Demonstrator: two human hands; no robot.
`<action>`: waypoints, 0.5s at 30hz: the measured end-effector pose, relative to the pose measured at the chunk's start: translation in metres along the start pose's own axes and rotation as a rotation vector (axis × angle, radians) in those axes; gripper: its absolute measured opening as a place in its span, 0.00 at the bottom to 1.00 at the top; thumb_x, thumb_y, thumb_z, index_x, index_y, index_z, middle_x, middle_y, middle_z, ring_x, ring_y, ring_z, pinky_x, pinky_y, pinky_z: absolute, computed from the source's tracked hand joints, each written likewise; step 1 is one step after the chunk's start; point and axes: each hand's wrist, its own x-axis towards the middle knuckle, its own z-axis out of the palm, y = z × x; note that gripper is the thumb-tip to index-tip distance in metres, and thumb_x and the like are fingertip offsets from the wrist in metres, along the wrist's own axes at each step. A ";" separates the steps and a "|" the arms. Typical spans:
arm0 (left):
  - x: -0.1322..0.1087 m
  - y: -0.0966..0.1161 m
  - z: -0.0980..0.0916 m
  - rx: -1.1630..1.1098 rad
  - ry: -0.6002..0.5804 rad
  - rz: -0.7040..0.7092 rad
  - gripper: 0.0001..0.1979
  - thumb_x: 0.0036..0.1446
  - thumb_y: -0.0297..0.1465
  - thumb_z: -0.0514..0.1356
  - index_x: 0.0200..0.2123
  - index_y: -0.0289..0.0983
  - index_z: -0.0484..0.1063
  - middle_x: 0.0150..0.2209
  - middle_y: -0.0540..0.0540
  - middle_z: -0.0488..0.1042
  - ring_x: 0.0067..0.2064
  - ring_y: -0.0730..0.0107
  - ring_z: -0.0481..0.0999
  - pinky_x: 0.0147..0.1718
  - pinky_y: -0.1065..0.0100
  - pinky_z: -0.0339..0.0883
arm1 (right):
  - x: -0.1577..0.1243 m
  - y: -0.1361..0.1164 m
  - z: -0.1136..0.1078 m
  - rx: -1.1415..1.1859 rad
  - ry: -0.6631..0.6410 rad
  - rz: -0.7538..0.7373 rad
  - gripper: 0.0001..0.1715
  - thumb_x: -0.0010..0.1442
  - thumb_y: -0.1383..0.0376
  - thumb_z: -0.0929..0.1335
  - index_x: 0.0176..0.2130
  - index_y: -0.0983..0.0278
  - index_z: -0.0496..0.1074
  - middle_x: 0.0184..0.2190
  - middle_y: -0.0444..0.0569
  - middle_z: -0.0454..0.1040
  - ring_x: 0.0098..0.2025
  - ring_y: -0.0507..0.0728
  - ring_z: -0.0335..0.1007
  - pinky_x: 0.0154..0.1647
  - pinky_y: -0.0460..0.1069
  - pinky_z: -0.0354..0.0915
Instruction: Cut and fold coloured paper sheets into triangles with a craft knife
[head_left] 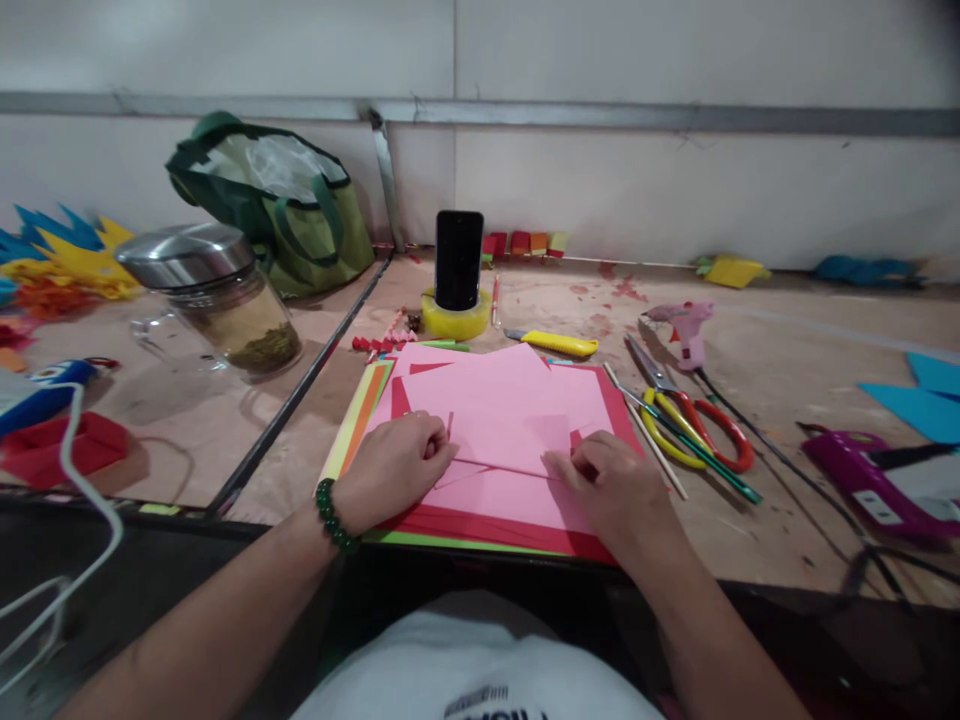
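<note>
A stack of coloured paper sheets point(420, 525) lies at the table's near edge, pink ones on top, red, orange and green below. My left hand point(394, 468), with a green bead bracelet on the wrist, pinches the left end of a folded pink sheet point(510, 440). My right hand point(611, 488) presses fingers down on the sheet's right end along the crease. Both hands have curled fingers on the same pink sheet.
Right of the stack lie a thin stick point(646, 432), red and yellow scissors point(697, 430), a pink glue gun point(686, 330) and a purple tool point(874, 480). Behind stand a phone point(458, 258) in a yellow tape roll, a yellow knife point(559, 344), a glass jar point(217, 300) and a green bag point(277, 200).
</note>
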 end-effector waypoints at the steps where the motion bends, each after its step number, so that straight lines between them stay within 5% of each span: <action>1: 0.000 0.000 0.000 0.001 0.000 0.003 0.12 0.58 0.36 0.54 0.24 0.38 0.62 0.25 0.50 0.66 0.27 0.70 0.65 0.27 0.70 0.54 | 0.000 0.000 -0.001 0.012 -0.007 -0.004 0.23 0.61 0.56 0.64 0.18 0.61 0.60 0.21 0.44 0.65 0.22 0.51 0.61 0.25 0.48 0.56; 15: 0.001 0.001 0.001 0.009 -0.013 -0.007 0.12 0.58 0.36 0.54 0.24 0.38 0.62 0.24 0.51 0.66 0.27 0.70 0.65 0.26 0.70 0.53 | 0.000 -0.001 0.001 -0.025 -0.004 -0.028 0.24 0.63 0.53 0.63 0.20 0.61 0.59 0.22 0.45 0.65 0.24 0.53 0.61 0.27 0.48 0.57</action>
